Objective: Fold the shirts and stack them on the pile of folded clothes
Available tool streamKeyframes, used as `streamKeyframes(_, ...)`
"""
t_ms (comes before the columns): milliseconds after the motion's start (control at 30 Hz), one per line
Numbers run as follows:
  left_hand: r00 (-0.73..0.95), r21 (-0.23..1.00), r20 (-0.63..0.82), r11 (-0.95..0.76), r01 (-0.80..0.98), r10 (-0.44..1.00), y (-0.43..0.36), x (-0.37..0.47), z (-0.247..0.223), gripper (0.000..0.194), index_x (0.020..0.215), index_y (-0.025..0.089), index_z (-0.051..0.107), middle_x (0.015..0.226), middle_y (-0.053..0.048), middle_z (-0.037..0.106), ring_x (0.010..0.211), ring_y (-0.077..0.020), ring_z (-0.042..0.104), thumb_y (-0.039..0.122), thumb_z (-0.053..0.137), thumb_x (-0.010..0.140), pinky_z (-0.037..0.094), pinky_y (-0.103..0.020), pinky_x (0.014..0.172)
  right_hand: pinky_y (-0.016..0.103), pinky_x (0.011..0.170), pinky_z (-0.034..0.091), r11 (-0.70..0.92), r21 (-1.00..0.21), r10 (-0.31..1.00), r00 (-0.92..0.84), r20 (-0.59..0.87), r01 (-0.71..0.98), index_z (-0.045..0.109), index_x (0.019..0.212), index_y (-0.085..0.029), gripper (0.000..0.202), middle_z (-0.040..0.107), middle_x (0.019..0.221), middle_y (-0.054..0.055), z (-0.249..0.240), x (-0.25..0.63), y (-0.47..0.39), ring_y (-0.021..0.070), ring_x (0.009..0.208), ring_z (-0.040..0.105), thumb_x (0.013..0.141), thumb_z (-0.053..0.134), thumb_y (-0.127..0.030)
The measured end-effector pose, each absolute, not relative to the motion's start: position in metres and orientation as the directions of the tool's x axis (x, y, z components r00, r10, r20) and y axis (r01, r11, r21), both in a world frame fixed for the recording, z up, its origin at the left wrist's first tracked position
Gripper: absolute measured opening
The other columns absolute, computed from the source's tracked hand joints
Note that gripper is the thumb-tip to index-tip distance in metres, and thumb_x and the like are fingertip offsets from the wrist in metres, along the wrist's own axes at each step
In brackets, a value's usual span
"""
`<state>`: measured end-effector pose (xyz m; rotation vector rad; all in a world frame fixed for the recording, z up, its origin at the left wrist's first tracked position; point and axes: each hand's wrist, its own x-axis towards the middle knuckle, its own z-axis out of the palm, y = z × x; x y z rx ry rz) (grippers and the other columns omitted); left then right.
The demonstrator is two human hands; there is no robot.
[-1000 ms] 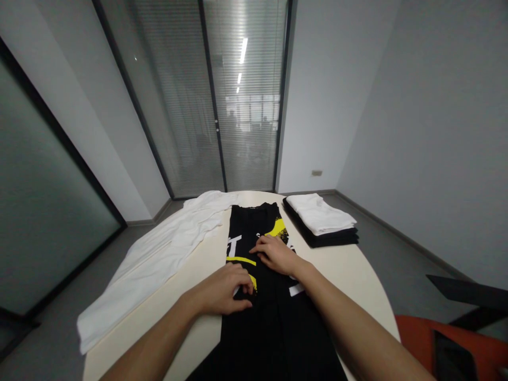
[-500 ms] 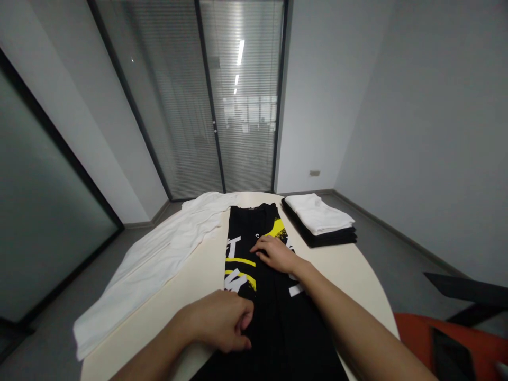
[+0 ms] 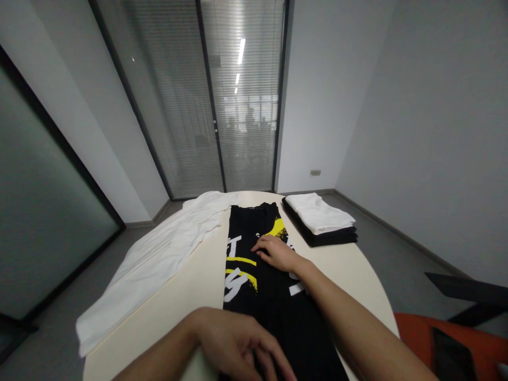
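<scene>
A black garment (image 3: 273,301) with yellow and white print lies lengthwise down the middle of the table, folded into a long strip. My right hand (image 3: 275,253) rests on its upper part with the fingers spread over the print. Over the near part of the garment is my left hand (image 3: 242,344), its fingers apart and pointing down toward the cloth; the fingertips run close to the bottom edge of the view.
A white garment (image 3: 159,259) lies spread along the left of the round table (image 3: 349,270). Folded black clothes (image 3: 333,238) with a folded white one (image 3: 319,213) on top are at the right. An orange chair (image 3: 416,338) stands at the lower right.
My left hand has moved nearer to me and a little right along the black garment, and its curled fingers have opened. The right hand has stayed in place.
</scene>
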<state>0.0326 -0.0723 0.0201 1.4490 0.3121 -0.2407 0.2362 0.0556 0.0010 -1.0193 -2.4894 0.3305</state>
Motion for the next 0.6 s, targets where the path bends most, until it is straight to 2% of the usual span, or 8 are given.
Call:
streamKeyframes(67,0.877,0.948,-0.262,-0.061,0.312,0.403,-0.07,0.034,0.032,0.041,0.127,0.023,0.06,0.106,-0.005,0.07,0.071,-0.0128,0.066,0.037,0.065,0.088,0.054,-0.025,0.063,0.036,0.097,0.046,0.702,-0.382,0.71,-0.638,0.299,0.602,0.075,0.108,-0.022,0.023,0.069,0.106,0.007,0.001,0.237,0.056,0.021,0.103,0.061,0.091,0.059,-0.017)
streamKeyframes(100,0.799,0.924,-0.166,-0.193,0.331,0.578,-0.067,0.034,0.036,0.032,0.122,0.022,0.062,0.106,-0.005,0.071,0.08,-0.0144,0.067,0.033,0.059,0.092,0.055,-0.027,0.071,0.035,0.097,0.046,0.701,-0.394,0.71,-0.637,0.301,0.595,0.075,0.107,-0.022,0.023,0.07,0.105,0.007,0.001,0.237,0.056,0.0207,0.103,0.061,0.091,0.059,-0.016)
streamKeyframes(167,0.659,0.775,0.074,-0.459,0.435,0.749,-0.058,0.031,0.037,0.022,0.114,0.021,0.064,0.113,-0.007,0.069,0.102,-0.0188,0.064,0.025,0.056,0.093,0.052,-0.035,0.092,0.034,0.096,0.046,0.695,-0.431,0.713,-0.629,0.311,0.575,0.075,0.103,-0.021,0.021,0.071,0.103,0.006,0.0,0.238,0.057,0.0197,0.101,0.062,0.092,0.058,-0.016)
streamKeyframes(233,0.628,0.593,0.23,-0.618,0.516,0.744,-0.047,0.025,0.028,0.026,0.116,0.021,0.063,0.128,-0.01,0.062,0.123,-0.0229,0.055,0.02,0.059,0.091,0.043,-0.042,0.108,0.033,0.095,0.046,0.682,-0.474,0.724,-0.61,0.323,0.557,0.075,0.1,-0.021,0.02,0.072,0.101,0.006,-0.001,0.238,0.059,0.0188,0.1,0.063,0.093,0.057,-0.017)
streamKeyframes(300,0.638,0.494,0.259,-0.667,0.558,0.725,-0.037,0.017,0.016,0.036,0.127,0.022,0.059,0.141,-0.01,0.054,0.133,-0.0244,0.047,0.021,0.06,0.091,0.037,-0.045,0.114,0.034,0.094,0.046,0.656,-0.503,0.749,-0.57,0.339,0.562,0.074,0.1,-0.02,0.019,0.072,0.1,0.006,-0.002,0.238,0.06,0.0187,0.099,0.063,0.094,0.056,-0.018)
streamKeyframes(400,0.647,0.443,0.22,-0.665,0.601,0.73,-0.03,0.011,0.0,0.044,0.136,0.023,0.053,0.148,-0.009,0.049,0.139,-0.025,0.042,0.024,0.059,0.093,0.035,-0.047,0.117,0.038,0.098,0.045,0.611,-0.493,0.792,-0.466,0.394,0.62,0.072,0.107,-0.021,0.021,0.07,0.105,0.007,-0.004,0.235,0.062,0.0204,0.103,0.061,0.094,0.055,-0.02)
streamKeyframes(500,0.655,0.407,0.196,-0.668,0.623,0.73,-0.031,0.013,-0.003,0.046,0.14,0.025,0.052,0.151,-0.008,0.047,0.142,-0.0271,0.038,0.026,0.058,0.095,0.033,-0.051,0.118,0.043,0.107,0.04,0.566,-0.444,0.804,-0.347,0.482,0.695,0.065,0.122,-0.02,0.031,0.06,0.126,0.011,-0.008,0.232,0.064,0.024,0.12,0.052,0.092,0.056,-0.02)
streamKeyframes(600,0.665,0.358,0.208,-0.689,0.631,0.717,-0.032,0.017,0.001,0.043,0.137,0.03,0.056,0.15,-0.007,0.048,0.141,-0.0285,0.04,0.021,0.055,0.095,0.036,-0.053,0.115,0.043,0.11,0.038,0.51,-0.447,0.834,-0.296,0.465,0.734,0.06,0.129,-0.019,0.04,0.055,0.131,0.012,-0.013,0.229,0.068,0.0243,0.125,0.049,0.089,0.06,-0.02)
